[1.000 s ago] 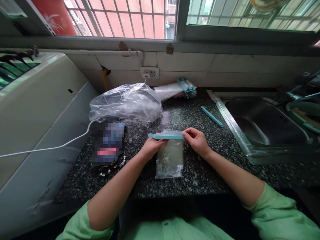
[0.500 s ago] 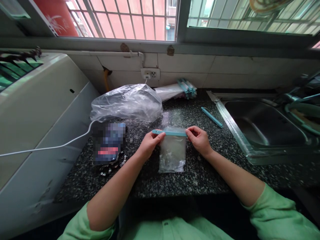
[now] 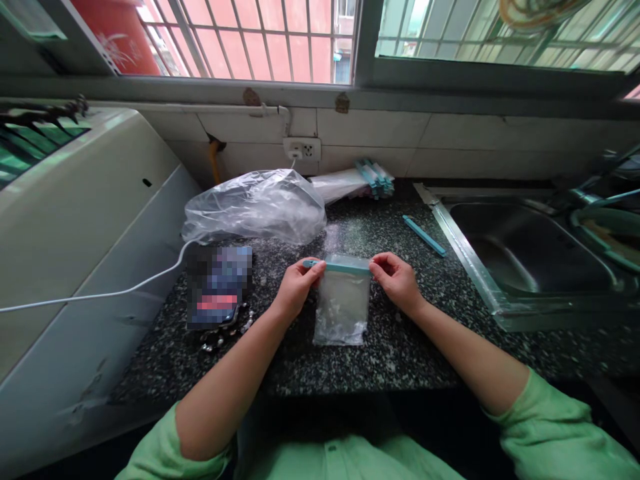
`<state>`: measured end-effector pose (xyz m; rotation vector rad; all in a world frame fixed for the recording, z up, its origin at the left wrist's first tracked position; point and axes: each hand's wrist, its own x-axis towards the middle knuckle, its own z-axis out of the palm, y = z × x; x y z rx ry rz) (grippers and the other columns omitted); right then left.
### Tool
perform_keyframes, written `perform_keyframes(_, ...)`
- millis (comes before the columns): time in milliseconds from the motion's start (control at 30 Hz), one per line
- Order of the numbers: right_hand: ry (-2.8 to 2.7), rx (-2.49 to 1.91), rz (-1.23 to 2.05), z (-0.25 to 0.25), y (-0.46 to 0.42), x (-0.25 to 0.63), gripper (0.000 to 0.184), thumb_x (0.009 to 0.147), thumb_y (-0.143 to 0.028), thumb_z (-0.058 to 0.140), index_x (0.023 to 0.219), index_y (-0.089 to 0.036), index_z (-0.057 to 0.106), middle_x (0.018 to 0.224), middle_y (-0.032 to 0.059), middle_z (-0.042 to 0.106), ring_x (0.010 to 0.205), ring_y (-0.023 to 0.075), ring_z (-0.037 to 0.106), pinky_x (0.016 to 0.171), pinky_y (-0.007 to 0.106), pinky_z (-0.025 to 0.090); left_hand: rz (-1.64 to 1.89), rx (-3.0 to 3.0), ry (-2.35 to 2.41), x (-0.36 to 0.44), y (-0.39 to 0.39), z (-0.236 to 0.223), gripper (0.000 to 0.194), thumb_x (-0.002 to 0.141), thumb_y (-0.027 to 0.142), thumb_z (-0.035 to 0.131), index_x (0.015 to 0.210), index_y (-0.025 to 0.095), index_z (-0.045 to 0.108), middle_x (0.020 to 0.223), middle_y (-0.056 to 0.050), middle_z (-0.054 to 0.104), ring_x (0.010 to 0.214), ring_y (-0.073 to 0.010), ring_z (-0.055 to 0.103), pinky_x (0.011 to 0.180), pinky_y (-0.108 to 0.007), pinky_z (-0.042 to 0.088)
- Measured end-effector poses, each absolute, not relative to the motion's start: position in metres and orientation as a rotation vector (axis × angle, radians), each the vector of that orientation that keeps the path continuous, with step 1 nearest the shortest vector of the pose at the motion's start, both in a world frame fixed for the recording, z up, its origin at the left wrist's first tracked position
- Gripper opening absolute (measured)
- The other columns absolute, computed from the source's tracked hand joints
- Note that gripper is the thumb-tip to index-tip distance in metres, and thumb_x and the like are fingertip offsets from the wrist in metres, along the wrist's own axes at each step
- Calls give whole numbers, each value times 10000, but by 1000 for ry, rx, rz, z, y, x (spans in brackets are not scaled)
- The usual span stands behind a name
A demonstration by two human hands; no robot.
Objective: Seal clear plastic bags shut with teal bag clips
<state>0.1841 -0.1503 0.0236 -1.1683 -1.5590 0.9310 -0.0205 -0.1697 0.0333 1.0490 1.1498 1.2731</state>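
A small clear plastic bag (image 3: 341, 308) lies on the speckled dark countertop (image 3: 390, 353) in front of me. A teal sealing clip (image 3: 340, 267) runs across its top edge. My left hand (image 3: 295, 288) pinches the clip's left end, fingers closed on it. My right hand (image 3: 397, 280) pinches the right end of the clip and the bag's top corner.
A big crumpled clear bag (image 3: 255, 205) lies behind, with a bundle of teal clips (image 3: 373, 176) by the wall. One loose teal clip (image 3: 424, 235) rests near the steel sink (image 3: 530, 250). A phone (image 3: 217, 287) with a white cable (image 3: 100, 293) sits left, beside a white appliance (image 3: 65, 220).
The clip has slid rightward along the bag's top, so less of it sticks out past my left hand. Both hands stay on its ends.
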Motion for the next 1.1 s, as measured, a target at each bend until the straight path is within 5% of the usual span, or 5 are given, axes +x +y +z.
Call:
perform_keyframes(533,-1740,-1194,997,24,-148,185,230,715,-400,599,680,-172,594,597,-13,545,567,112,473,545,235,374,1275,1138,1184,-23,-169,31,386,591,507,683,538,161,520,499,41,434,508,-79,363,515,-223,287)
perform_keyframes(867,-1547,-1144,939,30,-146,189,304,688,-477,640,688,-176,595,628,-8,535,562,102,435,522,231,364,853,1292,1170,-18,-171,29,381,520,513,700,621,155,618,595,2,582,593,-129,480,614,-262,378)
perform_keyframes(1100,-1526,-1113,908,30,-148,189,358,679,-536,653,697,-181,612,641,-5,548,570,104,440,527,234,376,916,1351,1250,-18,-171,25,297,546,437,718,595,159,625,593,-4,594,607,-140,503,624,-270,396)
